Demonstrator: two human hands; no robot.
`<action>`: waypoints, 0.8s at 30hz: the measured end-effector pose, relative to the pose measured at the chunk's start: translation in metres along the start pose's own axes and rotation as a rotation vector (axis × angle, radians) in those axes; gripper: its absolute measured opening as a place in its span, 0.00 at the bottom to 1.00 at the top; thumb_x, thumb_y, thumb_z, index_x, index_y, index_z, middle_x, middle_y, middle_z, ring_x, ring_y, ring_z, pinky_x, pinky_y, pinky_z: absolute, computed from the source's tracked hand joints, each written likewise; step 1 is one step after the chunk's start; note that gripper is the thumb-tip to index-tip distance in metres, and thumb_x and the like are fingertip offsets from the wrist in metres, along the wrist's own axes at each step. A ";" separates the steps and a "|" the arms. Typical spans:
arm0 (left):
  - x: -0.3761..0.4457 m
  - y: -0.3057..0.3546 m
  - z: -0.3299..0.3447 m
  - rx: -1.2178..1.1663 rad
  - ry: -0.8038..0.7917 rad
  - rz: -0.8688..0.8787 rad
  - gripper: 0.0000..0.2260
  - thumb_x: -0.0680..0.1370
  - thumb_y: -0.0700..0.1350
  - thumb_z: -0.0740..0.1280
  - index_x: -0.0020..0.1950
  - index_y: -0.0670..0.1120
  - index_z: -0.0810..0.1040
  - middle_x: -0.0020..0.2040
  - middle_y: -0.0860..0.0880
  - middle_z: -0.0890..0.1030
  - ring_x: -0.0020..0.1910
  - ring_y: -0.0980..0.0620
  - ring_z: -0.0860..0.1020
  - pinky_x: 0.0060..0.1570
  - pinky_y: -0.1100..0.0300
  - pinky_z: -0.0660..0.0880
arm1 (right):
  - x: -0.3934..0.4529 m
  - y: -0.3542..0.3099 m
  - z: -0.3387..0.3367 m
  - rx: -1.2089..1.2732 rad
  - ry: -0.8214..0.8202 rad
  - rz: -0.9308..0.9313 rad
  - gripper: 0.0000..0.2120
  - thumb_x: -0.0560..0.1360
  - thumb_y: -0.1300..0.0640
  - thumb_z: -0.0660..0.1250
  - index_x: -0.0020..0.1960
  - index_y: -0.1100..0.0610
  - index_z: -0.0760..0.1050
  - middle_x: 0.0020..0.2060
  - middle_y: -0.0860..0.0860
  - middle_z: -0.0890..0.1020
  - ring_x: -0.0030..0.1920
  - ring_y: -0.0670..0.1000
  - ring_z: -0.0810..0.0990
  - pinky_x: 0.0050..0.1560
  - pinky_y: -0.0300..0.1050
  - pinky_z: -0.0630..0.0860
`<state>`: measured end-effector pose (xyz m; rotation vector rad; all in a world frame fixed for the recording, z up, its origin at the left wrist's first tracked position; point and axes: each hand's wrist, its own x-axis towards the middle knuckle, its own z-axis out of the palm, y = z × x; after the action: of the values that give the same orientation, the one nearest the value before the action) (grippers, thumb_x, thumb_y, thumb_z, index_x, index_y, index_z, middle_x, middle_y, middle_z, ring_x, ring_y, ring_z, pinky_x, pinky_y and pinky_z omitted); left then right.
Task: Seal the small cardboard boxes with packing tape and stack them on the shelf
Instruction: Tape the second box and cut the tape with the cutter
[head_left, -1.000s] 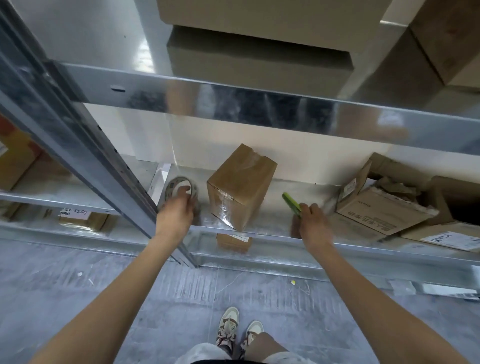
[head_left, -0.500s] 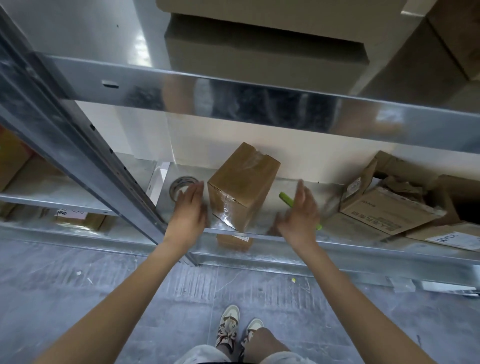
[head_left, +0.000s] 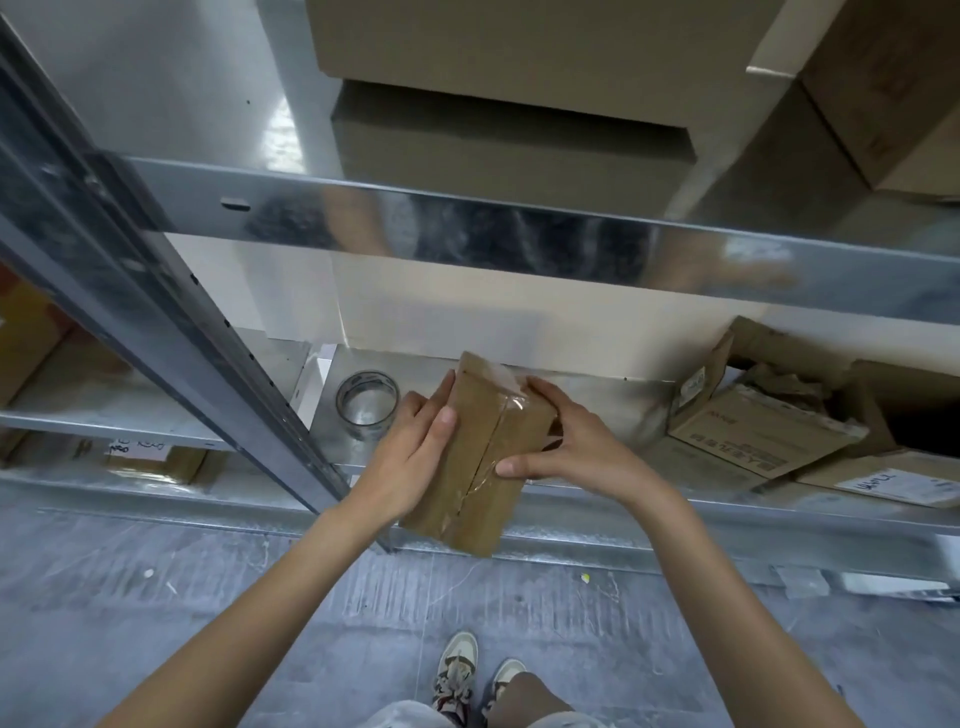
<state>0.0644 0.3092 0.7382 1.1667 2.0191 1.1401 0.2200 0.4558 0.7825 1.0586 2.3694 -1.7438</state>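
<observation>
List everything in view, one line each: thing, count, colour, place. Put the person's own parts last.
small box: one, brown, clear tape along its seam, held in both hands over the shelf's front edge.
tape roll: one, clear, on the shelf left of the small box.
shelf: one, silver metal, middle level.
upright post: one, grey metal, left.
opened boxes: a few, brown, on the shelf at right.
large boxes: several, brown, upper level.
labelled box: one, brown with white label, lower left.
floor: grey.
left hand: grip on the box's left side.
right hand: grip on the box's right side.
shoes: two, white and grey, bottom.
</observation>
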 end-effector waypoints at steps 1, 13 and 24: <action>0.007 0.001 0.001 -0.003 -0.022 -0.070 0.41 0.68 0.76 0.44 0.72 0.53 0.66 0.48 0.56 0.69 0.52 0.64 0.71 0.52 0.70 0.65 | 0.004 0.002 0.000 0.007 0.009 0.020 0.48 0.60 0.53 0.81 0.74 0.50 0.59 0.55 0.44 0.78 0.52 0.42 0.80 0.49 0.42 0.81; 0.078 0.011 0.002 -0.119 -0.119 -0.314 0.18 0.81 0.59 0.54 0.49 0.51 0.80 0.45 0.50 0.81 0.41 0.56 0.78 0.41 0.64 0.72 | 0.051 -0.008 -0.022 -0.149 0.117 -0.070 0.53 0.65 0.45 0.77 0.77 0.46 0.44 0.77 0.46 0.51 0.75 0.48 0.55 0.69 0.44 0.57; 0.085 0.003 -0.003 -0.056 -0.176 -0.349 0.24 0.80 0.63 0.51 0.62 0.51 0.78 0.59 0.47 0.80 0.53 0.47 0.78 0.57 0.56 0.70 | 0.055 -0.005 -0.003 -0.896 0.100 -0.283 0.45 0.71 0.27 0.48 0.78 0.53 0.44 0.77 0.46 0.46 0.75 0.44 0.35 0.74 0.55 0.35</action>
<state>0.0225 0.3831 0.7387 0.8142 1.9450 0.8818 0.1758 0.4854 0.7667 0.6794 2.9468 -0.4729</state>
